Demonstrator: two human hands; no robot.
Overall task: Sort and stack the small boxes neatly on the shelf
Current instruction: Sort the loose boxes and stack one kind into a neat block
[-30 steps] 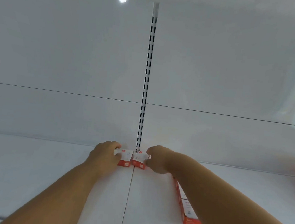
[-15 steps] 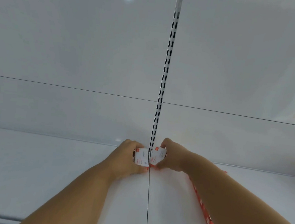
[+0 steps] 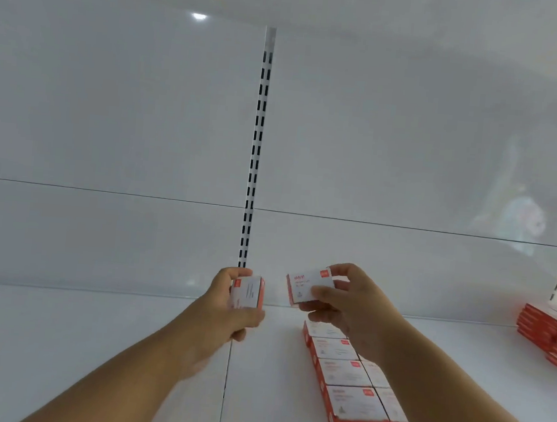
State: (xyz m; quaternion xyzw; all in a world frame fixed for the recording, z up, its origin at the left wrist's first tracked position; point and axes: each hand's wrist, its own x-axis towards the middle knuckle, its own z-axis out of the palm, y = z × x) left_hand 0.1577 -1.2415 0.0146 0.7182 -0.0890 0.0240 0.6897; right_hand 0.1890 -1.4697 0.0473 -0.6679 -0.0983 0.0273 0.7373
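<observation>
My left hand [image 3: 228,307] grips a small white and orange box [image 3: 249,291] held upright above the white shelf [image 3: 90,346]. My right hand [image 3: 343,304] pinches a second white and orange box [image 3: 309,286], tilted, lifted above the shelf near its back. Below my right hand, rows of the same boxes [image 3: 347,375] lie flat, running from the back toward the front edge; my right forearm hides part of them.
A pile of orange boxes [image 3: 552,335] stands at the far right of the shelf. A slotted upright [image 3: 254,161] runs up the white back panel in the middle. A seam [image 3: 224,391] splits the shelf surface between my arms.
Both hands have lifted their boxes off the back of the shelf and drawn apart. The view has shifted, showing the rows of boxes and the pile at right.
</observation>
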